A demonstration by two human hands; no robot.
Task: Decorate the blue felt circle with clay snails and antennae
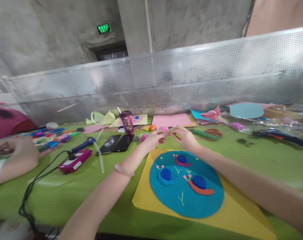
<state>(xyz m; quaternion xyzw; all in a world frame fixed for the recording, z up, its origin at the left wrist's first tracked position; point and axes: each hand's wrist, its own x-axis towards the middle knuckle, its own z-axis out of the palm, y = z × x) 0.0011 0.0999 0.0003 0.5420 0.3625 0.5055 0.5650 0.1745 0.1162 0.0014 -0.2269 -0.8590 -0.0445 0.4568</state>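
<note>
Left grip (pixel 154 139) and right grip (pixel 186 137) pinch, contents indistinct, just beyond a round blue card-like snail collage (pixel 169 196), presumably light, flexible, best rim-held.

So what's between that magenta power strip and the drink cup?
In the head view, a whitish stick, a dark phone and a second phone lie between the power strip and the cup.

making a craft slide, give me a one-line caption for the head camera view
Left hand and right hand close together beyond a blue disc bearing three snail figures on yellow paper.
</note>
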